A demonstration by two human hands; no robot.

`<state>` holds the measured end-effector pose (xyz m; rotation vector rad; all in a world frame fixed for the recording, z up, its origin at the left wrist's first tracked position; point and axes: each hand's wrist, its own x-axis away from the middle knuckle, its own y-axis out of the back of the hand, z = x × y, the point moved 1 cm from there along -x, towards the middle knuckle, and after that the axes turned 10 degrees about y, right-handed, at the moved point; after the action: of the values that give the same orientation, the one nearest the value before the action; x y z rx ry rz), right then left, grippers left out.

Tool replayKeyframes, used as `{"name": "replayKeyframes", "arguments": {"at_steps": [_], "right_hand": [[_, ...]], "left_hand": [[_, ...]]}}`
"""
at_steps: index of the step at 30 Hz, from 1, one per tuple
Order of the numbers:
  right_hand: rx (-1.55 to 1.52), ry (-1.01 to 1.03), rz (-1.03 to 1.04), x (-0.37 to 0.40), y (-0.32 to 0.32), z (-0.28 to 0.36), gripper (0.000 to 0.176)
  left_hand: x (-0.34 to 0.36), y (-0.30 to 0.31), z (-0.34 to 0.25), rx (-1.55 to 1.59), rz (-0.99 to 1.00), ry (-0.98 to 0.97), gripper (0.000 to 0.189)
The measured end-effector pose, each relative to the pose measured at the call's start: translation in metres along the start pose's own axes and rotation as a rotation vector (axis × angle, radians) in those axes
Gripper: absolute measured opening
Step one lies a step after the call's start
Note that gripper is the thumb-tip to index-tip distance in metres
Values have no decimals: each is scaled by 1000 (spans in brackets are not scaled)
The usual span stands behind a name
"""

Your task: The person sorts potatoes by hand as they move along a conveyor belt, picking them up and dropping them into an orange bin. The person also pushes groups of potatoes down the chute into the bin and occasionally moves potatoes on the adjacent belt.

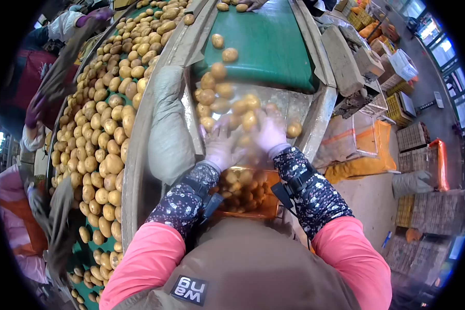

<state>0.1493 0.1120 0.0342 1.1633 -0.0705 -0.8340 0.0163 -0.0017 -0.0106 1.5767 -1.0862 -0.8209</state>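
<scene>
Both of my hands, in pale gloves, reach over a metal chute (289,106) at the lower end of a green conveyor belt (261,41). My left hand (223,142) has its fingers spread beside several potatoes (206,96) at the chute's left side. Next to more potatoes is my right hand (270,129), blurred, with fingers stretched forward over them; whether it grips one is hard to make out. A single potato (294,129) lies just right of that hand. Below my wrists, an orange-lined crate (271,191) holds many potatoes (243,188).
A second belt full of potatoes (106,124) runs along the left, past a padded grey bundle (170,129) on the frame. Co-workers' gloved hands (34,111) show at far left. Stacked crates (439,212) and an orange mesh bag (380,144) stand on the right.
</scene>
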Motion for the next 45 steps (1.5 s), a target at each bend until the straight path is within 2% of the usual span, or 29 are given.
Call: {"name": "replayKeyframes", "arguments": {"at_steps": [1,4,5,7,10,11,15,17,18,19,21,24,27,30,31,34,35,38,39,42,45], "right_hand": [[-43,51,-105,-10,-3,-4,40],[-111,107,61,-31,-25,-12,43],[-10,196,132,-30,-40,-14,44],[196,372,279,-27,-65,-12,46],[200,173,316,-16,-44,15,48],[215,175,252,-14,-50,13,45],[235,191,266,-20,-30,17,43],[226,200,294,-19,-26,18,42],[186,237,196,-14,-28,14,41],[145,273,97,-5,-33,8,40],[92,335,-117,12,-35,3,36],[212,278,-116,30,-43,4,34],[137,251,24,32,-36,2,35],[55,-54,77,8,-9,11,47],[242,184,-254,-1,-15,6,46],[88,1,235,-36,-13,8,53],[194,119,389,-46,-19,5,58],[128,136,521,-57,-33,2,59],[137,144,491,-59,-35,2,59],[-40,9,652,-65,-40,-11,59],[-164,7,449,-53,-51,-32,52]], "left_hand": [[4,7,-3,-42,-3,-9,66],[8,-10,3,-53,-36,-65,63],[10,-14,6,-28,23,-92,70],[14,-11,5,-64,59,-128,68],[18,-8,2,-35,50,-142,63],[17,-8,3,-23,21,-148,62],[11,-17,3,90,-129,-170,64],[10,-19,5,145,-137,-83,67],[9,-19,4,171,-141,-39,69],[7,-18,0,221,-229,-9,84],[5,-10,-7,207,-172,93,89],[2,0,-12,137,-87,149,92],[2,-1,-6,87,-25,116,91],[-1,7,-5,59,1,79,83],[-1,4,-2,60,-40,60,85],[1,2,2,41,4,25,84],[3,3,1,-12,46,9,84],[8,14,-4,-137,174,-18,83],[10,26,-11,-150,216,-13,83],[16,27,-14,-172,250,-73,82],[18,21,-7,-158,289,-167,80]]}}
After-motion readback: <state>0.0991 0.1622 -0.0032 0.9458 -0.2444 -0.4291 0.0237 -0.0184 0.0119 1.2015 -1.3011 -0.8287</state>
